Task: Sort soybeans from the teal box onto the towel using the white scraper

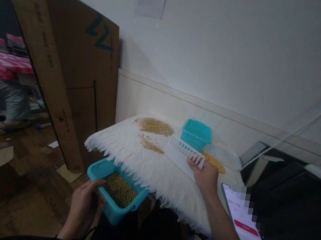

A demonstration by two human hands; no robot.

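Observation:
My left hand point(85, 204) is closed on the rim of a teal plastic box point(117, 214), held just below the table's front edge. Yellowish-green beans point(120, 190) lie inside that box. Over the table, my right hand point(205, 176) grips one end of a white slotted plastic tray point(179, 155), fingers at its slotted side. A pile of pale soybeans point(155, 126) and a smaller scatter of beans point(151, 144) rest on the white fringed cloth point(129, 159), left of the tray. Behind the tray stands a second teal box point(197, 133).
A clear lid point(224, 155) and something yellow point(214, 162) lie right of the second box. A phone point(243, 220) sits at the right edge. On the left stands a tall cardboard box point(65, 68); beyond it, a person's leg point(11, 98) shows. A white cable point(302, 124) crosses the right side.

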